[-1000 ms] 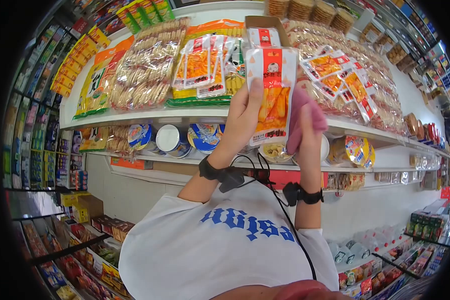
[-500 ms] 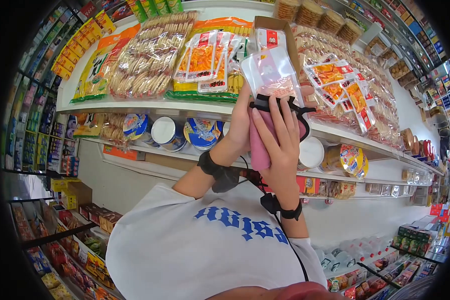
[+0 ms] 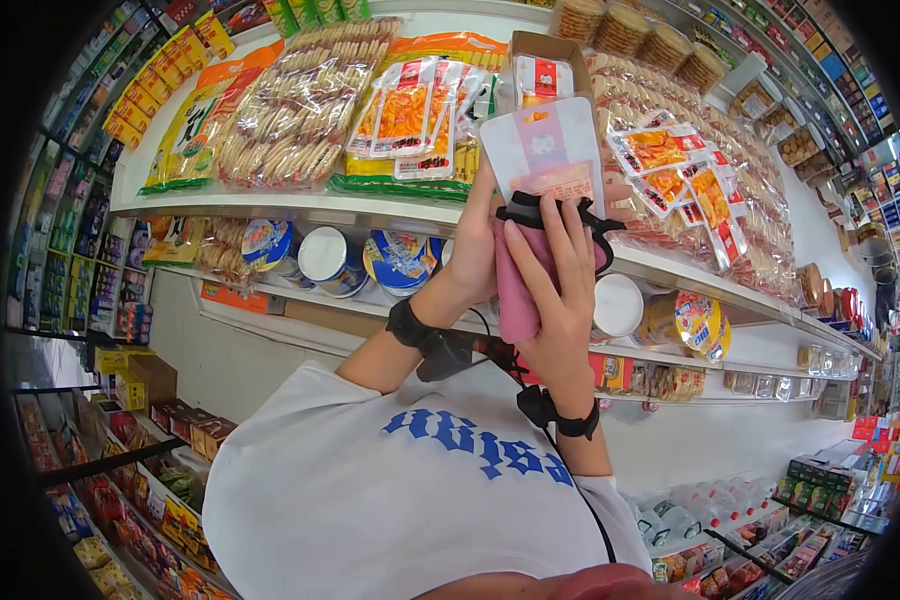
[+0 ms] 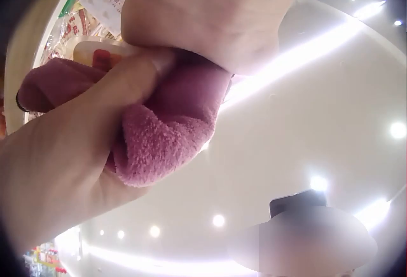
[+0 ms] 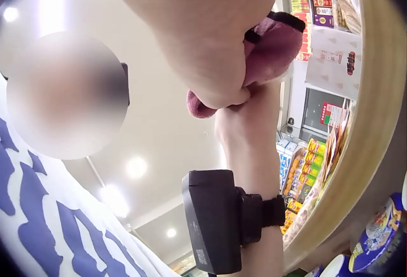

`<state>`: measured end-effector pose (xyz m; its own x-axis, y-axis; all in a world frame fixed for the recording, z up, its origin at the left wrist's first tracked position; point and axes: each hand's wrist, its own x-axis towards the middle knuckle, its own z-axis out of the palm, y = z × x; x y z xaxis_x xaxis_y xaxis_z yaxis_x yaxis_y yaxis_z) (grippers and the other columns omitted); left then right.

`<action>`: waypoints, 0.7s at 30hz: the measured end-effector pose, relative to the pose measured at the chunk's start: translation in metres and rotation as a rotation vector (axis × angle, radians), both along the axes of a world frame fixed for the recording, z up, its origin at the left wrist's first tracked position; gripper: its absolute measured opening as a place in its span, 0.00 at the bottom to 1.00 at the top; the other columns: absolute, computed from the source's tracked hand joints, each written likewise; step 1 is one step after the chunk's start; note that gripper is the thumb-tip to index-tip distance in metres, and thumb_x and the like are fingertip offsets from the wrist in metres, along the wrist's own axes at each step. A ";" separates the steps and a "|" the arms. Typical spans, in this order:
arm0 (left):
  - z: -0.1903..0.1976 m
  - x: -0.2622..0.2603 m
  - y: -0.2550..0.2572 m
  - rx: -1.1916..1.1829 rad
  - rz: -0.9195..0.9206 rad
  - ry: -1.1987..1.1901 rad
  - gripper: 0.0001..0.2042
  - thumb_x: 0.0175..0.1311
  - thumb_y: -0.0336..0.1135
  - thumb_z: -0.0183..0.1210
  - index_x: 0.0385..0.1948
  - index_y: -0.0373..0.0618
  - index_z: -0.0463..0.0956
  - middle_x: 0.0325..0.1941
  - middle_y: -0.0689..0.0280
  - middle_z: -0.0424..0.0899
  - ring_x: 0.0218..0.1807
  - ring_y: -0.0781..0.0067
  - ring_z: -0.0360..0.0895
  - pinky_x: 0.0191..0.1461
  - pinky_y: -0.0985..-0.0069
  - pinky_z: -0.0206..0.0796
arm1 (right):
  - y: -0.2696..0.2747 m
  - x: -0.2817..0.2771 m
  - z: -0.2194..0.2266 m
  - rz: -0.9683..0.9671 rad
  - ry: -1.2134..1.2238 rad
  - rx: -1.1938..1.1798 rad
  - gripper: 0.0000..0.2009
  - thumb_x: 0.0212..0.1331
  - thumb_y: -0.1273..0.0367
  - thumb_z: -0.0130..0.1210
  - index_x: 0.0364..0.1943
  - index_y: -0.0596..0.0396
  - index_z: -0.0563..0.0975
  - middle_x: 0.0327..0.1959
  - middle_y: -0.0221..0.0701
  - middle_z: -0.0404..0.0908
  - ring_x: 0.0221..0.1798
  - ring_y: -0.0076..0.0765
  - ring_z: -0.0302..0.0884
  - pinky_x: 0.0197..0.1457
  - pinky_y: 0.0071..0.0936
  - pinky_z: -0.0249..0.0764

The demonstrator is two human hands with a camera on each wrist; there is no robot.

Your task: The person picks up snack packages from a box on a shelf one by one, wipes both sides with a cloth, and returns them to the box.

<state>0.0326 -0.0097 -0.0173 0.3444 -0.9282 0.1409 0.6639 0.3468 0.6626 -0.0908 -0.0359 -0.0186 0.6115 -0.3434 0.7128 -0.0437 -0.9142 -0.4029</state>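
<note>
In the head view my left hand [image 3: 473,255] holds a flat snack packet [image 3: 542,138] from its left side and behind, its fingertips showing past the right edge. The packet's pale back with a pink printed panel faces up. My right hand [image 3: 567,285] holds a folded pink cloth [image 3: 517,290] with black edging over the packet's lower part, fingers stretched along it. The left wrist view shows the fuzzy cloth [image 4: 168,137] bunched between both hands, with the right thumb across it. From the right wrist, the cloth [image 5: 273,51] sticks out past my right hand [image 5: 210,42].
An open cardboard box [image 3: 582,85] with a similar packet stands on the white shelf [image 3: 370,207] behind. Fanned packets lie left [image 3: 410,115] and right [image 3: 690,180], on larger snack bags. Tubs [image 3: 332,260] line the shelf below. A cable [image 3: 595,500] runs down the shirt.
The packet has turned over from its orange printed front to its pale back. My right hand has moved from beside the packet to over it with the cloth.
</note>
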 end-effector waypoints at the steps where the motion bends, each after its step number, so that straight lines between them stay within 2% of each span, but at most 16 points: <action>1: 0.000 0.000 0.001 -0.001 0.002 -0.010 0.44 0.71 0.70 0.21 0.75 0.41 0.50 0.73 0.41 0.62 0.71 0.42 0.66 0.67 0.55 0.66 | 0.001 -0.001 0.001 0.006 0.000 0.010 0.32 0.46 0.76 0.64 0.63 0.45 0.78 0.73 0.42 0.65 0.75 0.55 0.60 0.72 0.56 0.59; 5: 0.005 0.000 0.005 0.012 0.036 -0.050 0.40 0.73 0.66 0.23 0.75 0.42 0.49 0.73 0.44 0.62 0.72 0.47 0.66 0.69 0.56 0.65 | -0.002 -0.001 -0.003 -0.004 -0.007 -0.034 0.34 0.44 0.74 0.66 0.64 0.47 0.76 0.73 0.44 0.64 0.76 0.54 0.59 0.73 0.55 0.59; 8: 0.015 -0.011 0.011 0.029 0.117 -0.144 0.33 0.78 0.58 0.32 0.75 0.43 0.49 0.73 0.50 0.64 0.71 0.56 0.67 0.72 0.63 0.61 | -0.008 0.003 -0.008 -0.068 -0.152 0.146 0.34 0.47 0.73 0.68 0.65 0.51 0.74 0.72 0.48 0.64 0.76 0.57 0.57 0.74 0.51 0.58; 11: 0.006 -0.014 0.007 -0.008 0.211 -0.370 0.29 0.79 0.48 0.42 0.74 0.41 0.49 0.72 0.56 0.66 0.70 0.65 0.67 0.74 0.68 0.56 | -0.016 0.000 -0.012 -0.019 -0.227 0.521 0.32 0.53 0.74 0.66 0.66 0.54 0.72 0.71 0.53 0.64 0.75 0.57 0.60 0.74 0.46 0.60; 12: 0.010 -0.013 0.006 0.007 0.251 -0.465 0.29 0.78 0.44 0.46 0.74 0.41 0.50 0.70 0.56 0.67 0.68 0.66 0.68 0.73 0.69 0.57 | -0.018 -0.001 -0.019 -0.047 -0.195 0.568 0.24 0.60 0.74 0.63 0.62 0.58 0.73 0.60 0.51 0.75 0.63 0.55 0.75 0.64 0.37 0.72; 13: 0.013 -0.012 0.006 0.023 0.301 -0.562 0.29 0.78 0.40 0.49 0.74 0.40 0.51 0.68 0.56 0.69 0.67 0.68 0.69 0.72 0.69 0.57 | -0.022 -0.007 -0.022 -0.132 -0.108 0.615 0.22 0.61 0.73 0.62 0.61 0.60 0.73 0.55 0.49 0.78 0.56 0.51 0.77 0.58 0.35 0.74; 15: 0.018 -0.006 0.007 0.091 0.326 -0.541 0.28 0.76 0.36 0.51 0.73 0.39 0.54 0.64 0.56 0.72 0.65 0.69 0.70 0.70 0.70 0.59 | -0.031 -0.014 -0.024 -0.277 0.062 0.710 0.19 0.63 0.73 0.61 0.57 0.62 0.75 0.44 0.44 0.82 0.41 0.43 0.83 0.46 0.30 0.78; 16: 0.020 -0.002 0.007 0.128 0.346 -0.533 0.27 0.75 0.34 0.53 0.72 0.38 0.55 0.63 0.56 0.74 0.64 0.69 0.71 0.69 0.70 0.60 | -0.042 -0.008 -0.020 -0.211 -0.217 0.622 0.13 0.66 0.71 0.59 0.51 0.64 0.76 0.29 0.33 0.80 0.26 0.30 0.77 0.32 0.25 0.74; 17: 0.020 0.003 0.007 0.123 0.338 -0.561 0.26 0.75 0.34 0.53 0.71 0.38 0.57 0.62 0.56 0.74 0.64 0.70 0.71 0.69 0.70 0.60 | -0.054 -0.007 -0.016 -0.167 -0.323 0.772 0.13 0.67 0.69 0.58 0.51 0.62 0.77 0.28 0.29 0.80 0.19 0.22 0.71 0.23 0.21 0.67; 19: 0.014 0.011 0.006 0.121 0.323 -0.618 0.24 0.74 0.34 0.53 0.69 0.38 0.60 0.60 0.56 0.76 0.64 0.70 0.71 0.69 0.71 0.61 | -0.090 -0.013 -0.009 -0.164 -0.464 0.968 0.13 0.69 0.66 0.58 0.50 0.60 0.77 0.28 0.24 0.79 0.19 0.14 0.68 0.21 0.19 0.64; 20: 0.015 0.012 0.004 0.126 0.350 -0.644 0.20 0.74 0.33 0.53 0.64 0.37 0.66 0.57 0.57 0.79 0.61 0.70 0.75 0.67 0.72 0.63 | -0.115 -0.016 -0.009 -0.211 -0.502 1.013 0.15 0.70 0.64 0.58 0.51 0.61 0.77 0.28 0.25 0.79 0.25 0.15 0.71 0.28 0.20 0.69; 21: 0.015 0.014 0.001 0.118 0.343 -0.677 0.19 0.74 0.33 0.53 0.62 0.37 0.69 0.56 0.58 0.80 0.61 0.70 0.75 0.67 0.72 0.64 | -0.141 -0.021 -0.008 -0.178 -0.519 1.071 0.15 0.70 0.62 0.57 0.50 0.60 0.78 0.30 0.25 0.79 0.25 0.13 0.71 0.28 0.18 0.68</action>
<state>0.0468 -0.0087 -0.0027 0.4898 -0.8068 0.3304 -0.0322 0.3620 0.9316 -0.1121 -0.1769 -0.0269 0.2205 -0.9619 0.1614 0.2571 -0.1023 -0.9610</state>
